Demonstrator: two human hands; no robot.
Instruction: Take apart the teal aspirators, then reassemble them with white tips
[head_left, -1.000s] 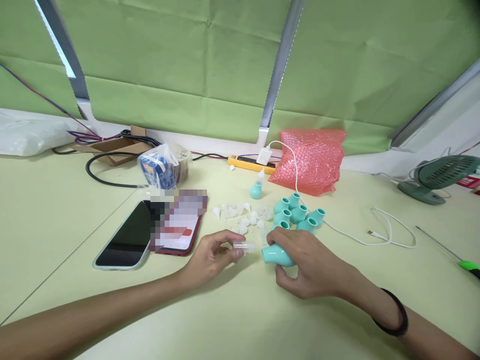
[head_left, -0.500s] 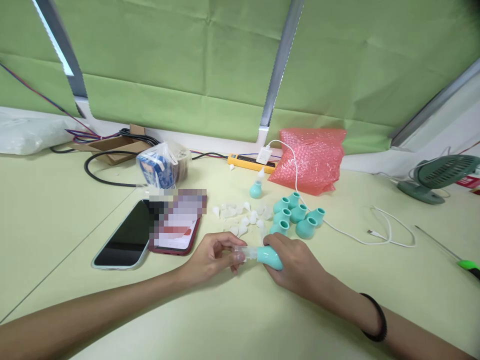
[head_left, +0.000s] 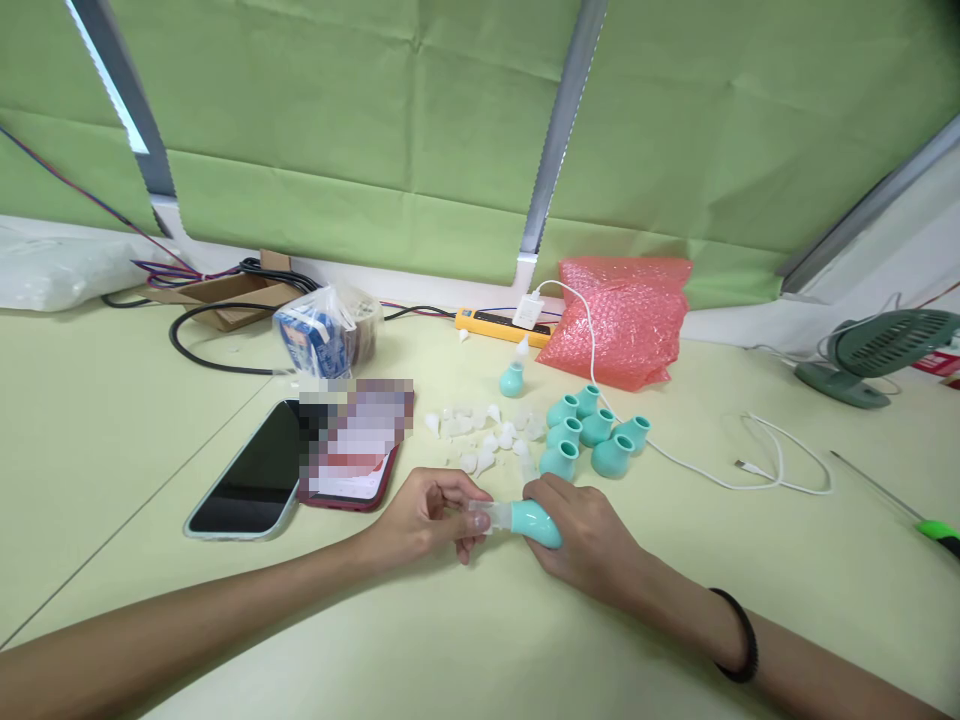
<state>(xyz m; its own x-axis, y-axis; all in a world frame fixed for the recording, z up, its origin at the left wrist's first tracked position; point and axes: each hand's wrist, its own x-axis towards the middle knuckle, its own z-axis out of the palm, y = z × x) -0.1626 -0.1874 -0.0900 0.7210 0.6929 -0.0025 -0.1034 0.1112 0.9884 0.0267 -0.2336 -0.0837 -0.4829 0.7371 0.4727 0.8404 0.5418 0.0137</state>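
small clear plastic tip (head_left: 484, 515) at the neck of a teal rubber bulb (head_left: 538, 522), just in front of the cluster of loose teal bulbs (head_left: 592, 435)
your left hand (head_left: 427, 515) pinches the tip, your right hand (head_left: 589, 540) wraps the bulb. best, i judge: line them on one axis and push straight, gripping near the neck.

The left forearm (head_left: 225, 620) and right forearm (head_left: 757, 655) reach in from the lower edge and converge at centre. The left hand (head_left: 424, 515) pinches thumb against fingertips; the right hand (head_left: 589, 540), knuckles up, is curled closed, close beside it.
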